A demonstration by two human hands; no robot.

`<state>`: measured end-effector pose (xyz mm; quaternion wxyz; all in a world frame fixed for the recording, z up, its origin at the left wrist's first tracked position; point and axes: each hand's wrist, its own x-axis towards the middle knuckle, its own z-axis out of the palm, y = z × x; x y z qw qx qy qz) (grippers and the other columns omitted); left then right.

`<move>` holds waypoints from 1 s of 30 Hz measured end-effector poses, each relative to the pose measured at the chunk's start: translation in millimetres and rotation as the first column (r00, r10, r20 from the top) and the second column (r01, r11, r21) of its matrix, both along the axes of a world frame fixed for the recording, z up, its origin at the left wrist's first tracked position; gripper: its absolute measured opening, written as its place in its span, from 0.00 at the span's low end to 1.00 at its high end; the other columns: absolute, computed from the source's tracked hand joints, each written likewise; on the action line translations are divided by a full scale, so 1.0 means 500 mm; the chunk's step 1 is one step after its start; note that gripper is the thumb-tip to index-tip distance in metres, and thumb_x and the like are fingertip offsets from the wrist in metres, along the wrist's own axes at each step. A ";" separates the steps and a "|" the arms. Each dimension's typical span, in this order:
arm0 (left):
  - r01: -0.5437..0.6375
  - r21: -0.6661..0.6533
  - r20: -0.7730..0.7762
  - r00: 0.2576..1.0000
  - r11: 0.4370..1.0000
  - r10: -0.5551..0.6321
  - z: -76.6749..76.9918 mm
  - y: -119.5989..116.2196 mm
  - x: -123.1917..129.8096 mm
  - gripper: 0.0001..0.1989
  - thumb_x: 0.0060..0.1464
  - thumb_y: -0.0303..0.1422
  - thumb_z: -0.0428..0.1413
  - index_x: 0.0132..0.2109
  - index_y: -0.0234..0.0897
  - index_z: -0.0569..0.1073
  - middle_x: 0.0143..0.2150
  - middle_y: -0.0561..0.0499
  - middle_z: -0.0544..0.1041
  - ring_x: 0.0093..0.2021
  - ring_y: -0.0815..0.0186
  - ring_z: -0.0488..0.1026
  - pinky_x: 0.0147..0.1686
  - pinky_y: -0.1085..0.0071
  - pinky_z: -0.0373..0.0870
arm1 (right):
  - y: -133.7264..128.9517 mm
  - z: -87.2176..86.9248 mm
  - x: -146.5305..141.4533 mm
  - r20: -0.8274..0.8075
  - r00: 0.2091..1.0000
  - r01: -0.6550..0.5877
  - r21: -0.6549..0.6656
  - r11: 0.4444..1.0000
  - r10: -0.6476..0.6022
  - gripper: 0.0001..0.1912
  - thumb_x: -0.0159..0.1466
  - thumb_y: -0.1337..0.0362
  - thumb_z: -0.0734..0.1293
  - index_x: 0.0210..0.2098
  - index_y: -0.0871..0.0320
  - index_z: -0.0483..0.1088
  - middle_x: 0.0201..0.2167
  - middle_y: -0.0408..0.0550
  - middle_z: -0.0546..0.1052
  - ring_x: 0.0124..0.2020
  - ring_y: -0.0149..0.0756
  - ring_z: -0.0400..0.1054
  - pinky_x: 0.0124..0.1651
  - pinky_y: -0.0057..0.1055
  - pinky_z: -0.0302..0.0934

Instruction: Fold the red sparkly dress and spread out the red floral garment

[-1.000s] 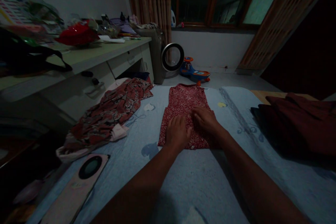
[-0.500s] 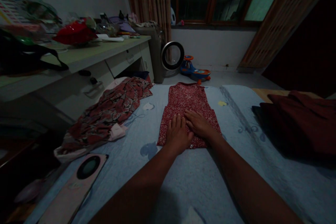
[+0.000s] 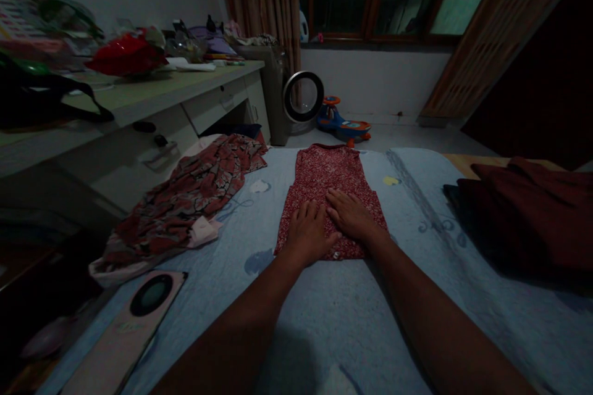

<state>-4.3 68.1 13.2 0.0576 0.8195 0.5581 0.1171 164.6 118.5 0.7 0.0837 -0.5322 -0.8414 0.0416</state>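
Observation:
A dark red garment (image 3: 330, 166) with small white specks lies folded flat on the light blue bedspread (image 3: 324, 327), its neckline toward the window. My left hand (image 3: 309, 233) rests palm down on its lower left part, fingers stretched out. Beside it, my right hand (image 3: 351, 215) lies flat on the lower middle of the garment, slightly farther forward. Neither hand grips the cloth. Part of the garment is hidden beneath both hands and the right forearm.
On the left lie a rumpled patterned cloth (image 3: 185, 197) and a pink phone-shaped object (image 3: 118, 333). Dark folded clothes (image 3: 532, 216) are stacked at right. A cluttered desk (image 3: 185, 86), a round open door (image 3: 303, 97) and a ride-on toy (image 3: 343, 126) stand beyond.
My left hand has shifted slightly left and toward me across the garment. My right hand stays nearly in place. The whole view has moved a little.

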 end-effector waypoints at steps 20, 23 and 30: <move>-0.081 -0.033 -0.023 0.996 0.996 0.080 -0.041 0.065 -0.035 0.37 0.59 0.53 0.51 0.71 0.47 0.56 0.74 0.43 0.50 0.73 0.41 0.44 0.68 0.46 0.44 | 0.003 -0.022 0.004 -0.192 0.981 0.054 0.114 0.992 -0.031 0.31 0.69 0.54 0.58 0.67 0.61 0.57 0.70 0.58 0.57 0.70 0.49 0.48 0.69 0.51 0.46; -0.080 -0.040 -0.006 0.997 0.996 0.080 -0.039 0.065 -0.035 0.37 0.58 0.53 0.52 0.70 0.46 0.57 0.74 0.43 0.50 0.73 0.41 0.43 0.68 0.45 0.44 | 0.014 -0.037 0.016 -0.391 0.920 0.092 0.171 0.981 -0.018 0.31 0.67 0.54 0.60 0.66 0.61 0.58 0.65 0.61 0.64 0.66 0.48 0.56 0.67 0.49 0.51; -0.020 0.035 0.064 0.998 0.999 0.018 -0.030 0.061 -0.036 0.32 0.60 0.49 0.53 0.67 0.41 0.62 0.73 0.41 0.54 0.73 0.45 0.46 0.68 0.45 0.45 | 0.021 -0.045 0.017 -0.465 0.885 0.109 0.217 0.970 0.005 0.24 0.65 0.60 0.62 0.59 0.60 0.64 0.57 0.61 0.70 0.59 0.49 0.62 0.63 0.50 0.55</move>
